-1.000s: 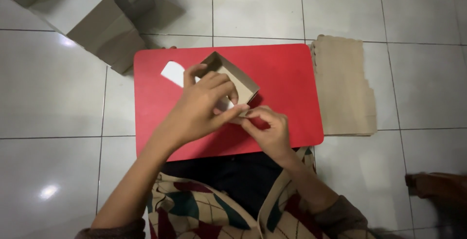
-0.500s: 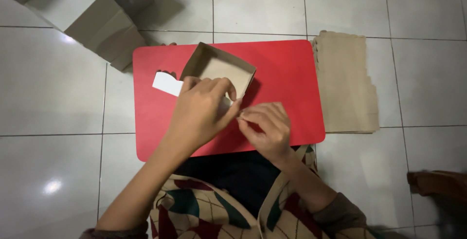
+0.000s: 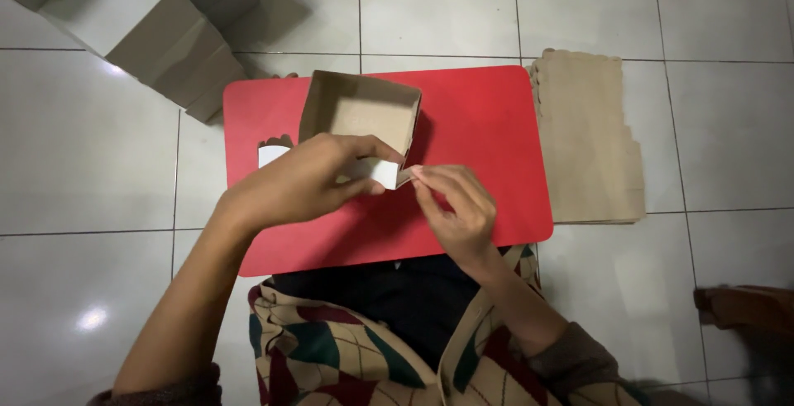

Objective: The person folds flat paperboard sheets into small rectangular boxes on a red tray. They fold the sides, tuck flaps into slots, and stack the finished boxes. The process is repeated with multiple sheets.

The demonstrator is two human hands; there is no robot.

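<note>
Two bare hands work a small open brown cardboard box (image 3: 360, 112) at the centre of a red rectangular tabletop (image 3: 488, 133). Compared with a second ago, the box has tipped from standing on edge to lying flatter, its opening facing up. The left hand (image 3: 302, 183) pinches the white near flap (image 3: 382, 173); the right hand (image 3: 459, 212), at 4 o'clock, pinches its corner. A stack of flat cardboard sheets (image 3: 591, 141) lies at 3 o'clock.
</note>
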